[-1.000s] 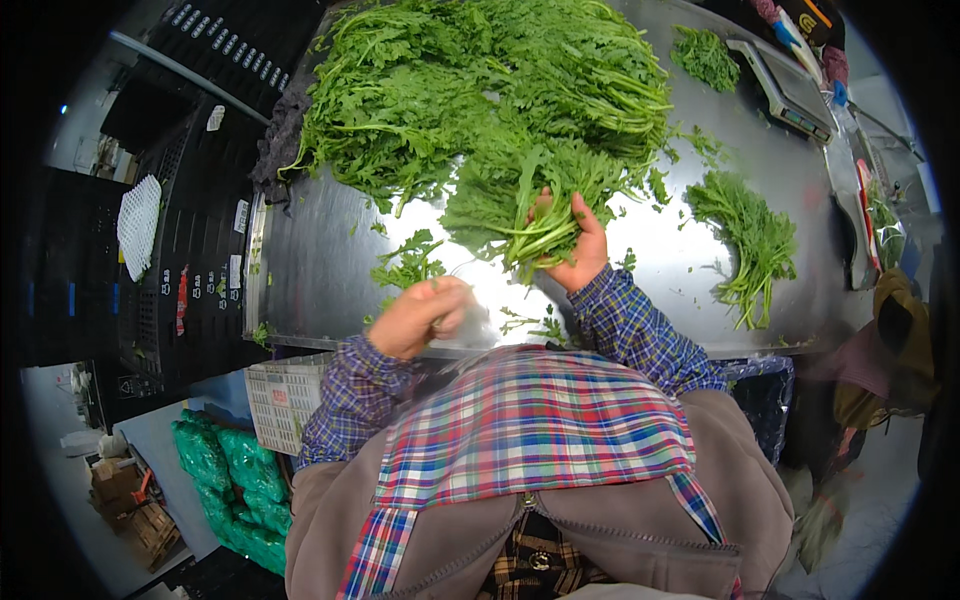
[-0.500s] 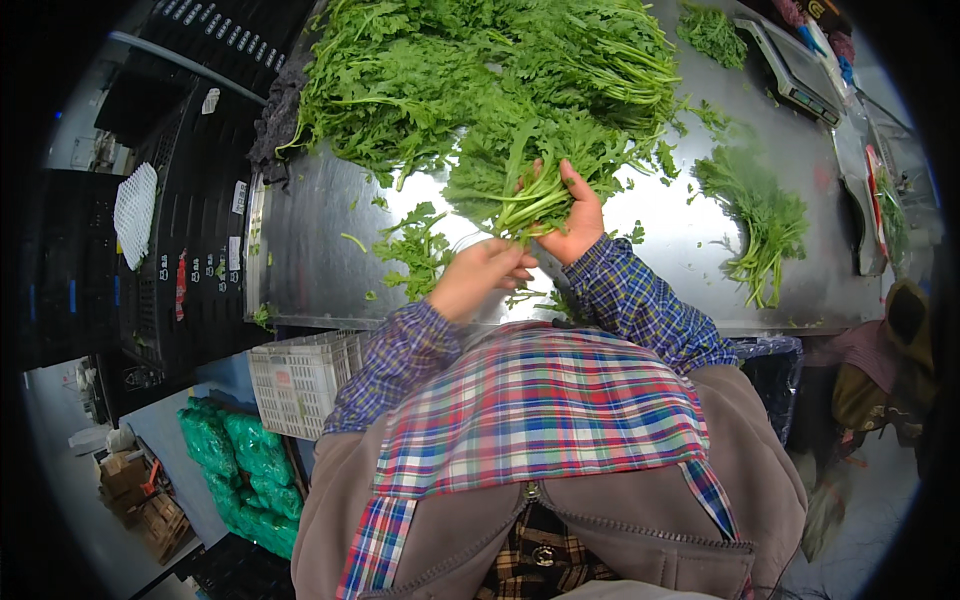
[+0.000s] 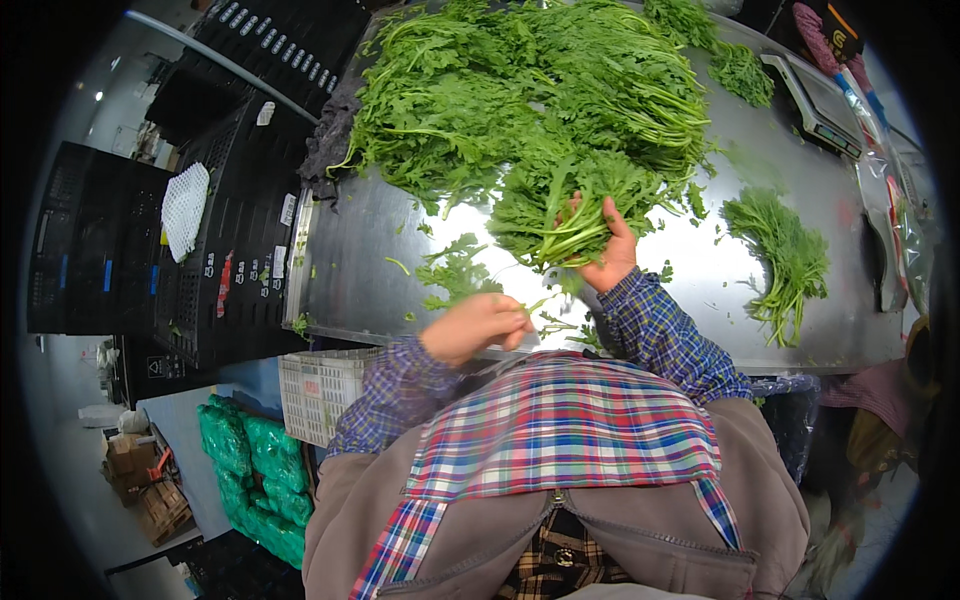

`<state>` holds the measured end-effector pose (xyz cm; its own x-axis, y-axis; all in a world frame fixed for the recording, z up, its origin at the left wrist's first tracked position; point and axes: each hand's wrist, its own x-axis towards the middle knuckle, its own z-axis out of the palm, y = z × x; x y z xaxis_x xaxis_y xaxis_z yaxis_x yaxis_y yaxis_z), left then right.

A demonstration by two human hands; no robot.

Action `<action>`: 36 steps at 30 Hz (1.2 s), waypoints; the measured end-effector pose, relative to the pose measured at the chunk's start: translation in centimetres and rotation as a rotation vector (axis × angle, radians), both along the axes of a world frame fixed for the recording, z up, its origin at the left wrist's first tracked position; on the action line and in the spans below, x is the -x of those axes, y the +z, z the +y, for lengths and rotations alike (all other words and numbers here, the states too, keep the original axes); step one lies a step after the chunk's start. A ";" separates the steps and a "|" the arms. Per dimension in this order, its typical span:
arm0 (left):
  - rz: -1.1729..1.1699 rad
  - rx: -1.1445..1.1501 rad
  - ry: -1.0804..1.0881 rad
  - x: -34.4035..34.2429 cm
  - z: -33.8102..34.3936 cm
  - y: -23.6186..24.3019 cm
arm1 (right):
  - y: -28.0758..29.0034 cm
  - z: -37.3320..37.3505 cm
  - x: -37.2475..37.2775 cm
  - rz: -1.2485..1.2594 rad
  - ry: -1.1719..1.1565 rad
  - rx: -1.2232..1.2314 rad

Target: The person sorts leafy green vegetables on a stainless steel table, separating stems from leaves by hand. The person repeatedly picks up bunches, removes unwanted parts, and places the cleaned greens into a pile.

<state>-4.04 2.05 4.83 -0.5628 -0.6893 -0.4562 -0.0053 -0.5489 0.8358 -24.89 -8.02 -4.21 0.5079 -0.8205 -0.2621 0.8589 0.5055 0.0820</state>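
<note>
Right of hands, a scale

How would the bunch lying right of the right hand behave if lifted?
The bunch would probably flop at its leaves, which look thin and feathery. Its slender stems might bruise or snap if squeezed. No tie shows, so strands could slip loose.
</note>
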 end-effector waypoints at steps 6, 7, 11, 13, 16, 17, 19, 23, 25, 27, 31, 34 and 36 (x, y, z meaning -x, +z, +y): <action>-0.906 0.405 0.050 -8.8 0.4 -1.2 | -0.7 0.2 1.0 0.023 0.068 0.137; -0.844 0.466 0.089 -9.2 0.4 -2.2 | -0.8 0.3 1.0 0.057 0.091 0.166; -0.809 0.476 0.257 -6.7 -1.6 -4.2 | -0.2 1.6 0.5 0.140 0.202 0.123; -0.490 0.247 0.299 -3.0 -3.3 -4.6 | 0.6 2.5 0.6 0.509 0.309 0.219; -0.444 0.385 0.290 2.5 -4.4 -4.8 | 0.6 3.9 1.3 0.855 0.221 0.620; -0.407 0.412 0.264 3.2 -4.6 -4.7 | 0.0 4.0 1.8 1.076 0.180 0.771; -0.355 0.438 0.277 4.2 -4.5 -4.8 | -2.0 4.1 3.0 1.423 0.092 1.224; -0.852 1.564 0.012 3.4 -3.9 -5.3 | -6.9 3.7 4.0 1.879 0.074 1.796; -0.790 1.389 0.047 3.3 -3.6 -5.6 | -7.6 3.8 4.1 1.872 0.383 1.733; -0.813 1.516 0.125 3.5 -3.3 -5.7 | -6.6 4.2 4.6 1.404 0.452 1.304; -0.513 0.963 0.297 4.4 -2.4 -5.0 | -2.1 4.1 4.3 1.227 0.306 1.277; -0.144 0.391 0.430 4.7 -2.3 -3.9 | 0.6 4.3 4.3 1.191 0.297 1.050; 0.092 0.180 0.466 4.6 -2.3 -3.3 | 1.3 4.6 4.0 0.989 0.363 0.781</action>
<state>-8.63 -0.27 1.54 -0.2093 -0.9399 -0.2698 0.2840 -0.3224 0.9030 -28.85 -3.41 -2.93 0.5986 -0.7829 -0.1698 0.1926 0.3464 -0.9181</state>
